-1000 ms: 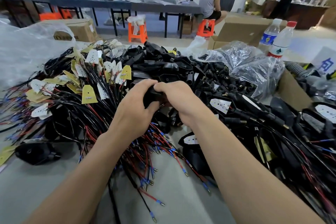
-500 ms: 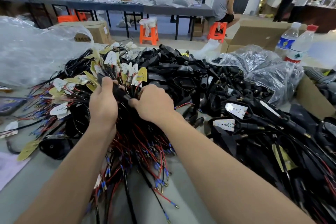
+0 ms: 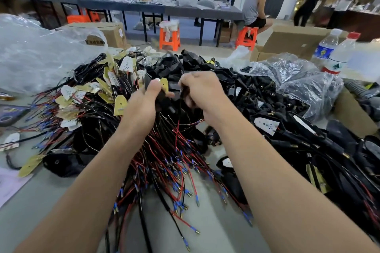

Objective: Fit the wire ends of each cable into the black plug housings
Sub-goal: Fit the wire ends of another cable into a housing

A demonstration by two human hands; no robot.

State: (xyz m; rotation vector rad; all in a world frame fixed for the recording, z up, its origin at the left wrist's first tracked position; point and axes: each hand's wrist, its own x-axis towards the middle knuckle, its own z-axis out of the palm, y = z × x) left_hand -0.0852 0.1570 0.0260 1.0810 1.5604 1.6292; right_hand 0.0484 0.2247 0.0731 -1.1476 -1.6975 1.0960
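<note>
Your left hand (image 3: 141, 109) and right hand (image 3: 202, 93) were close together above the cable heap (image 3: 92, 113), both curled tight round one black plug housing (image 3: 165, 99) between them. Housing's long axis probably ran left-right, hand to hand; blur hid its nose. Its thin black cable (image 3: 179, 113) hung straight down from right fingers. Red and blue wire ends (image 3: 178, 189) fanned toward you over grey surface (image 3: 205, 232). Loose housings (image 3: 191, 63) piled behind.

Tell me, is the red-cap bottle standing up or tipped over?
Standing up. The red-cap bottle is upright, cap on top, beside the blue-label bottle.
</note>
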